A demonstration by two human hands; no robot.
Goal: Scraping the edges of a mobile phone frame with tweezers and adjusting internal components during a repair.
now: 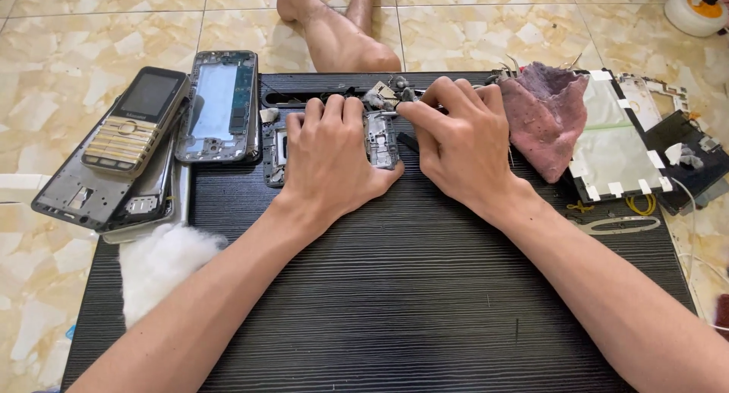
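My left hand (330, 161) lies palm down over a small opened phone body (382, 141) on a black ribbed board (395, 287), holding it in place. Only the phone's right edge and a bit at the left (274, 157) show from under the hand. My right hand (456, 142) sits beside it, fingertips pinched together at the phone's top right corner, next to small grey loose parts (387, 93). Whether a tool is between those fingers is hidden.
A keypad phone (137, 123) rests on stacked phone frames (76, 199) at the left, with another open frame (220, 104) beside it. White cotton wadding (163, 264) lies lower left. A pink cloth (543, 116), a taped panel (615, 146) and tweezers (615, 226) are right. Bare legs (342, 36) lie beyond.
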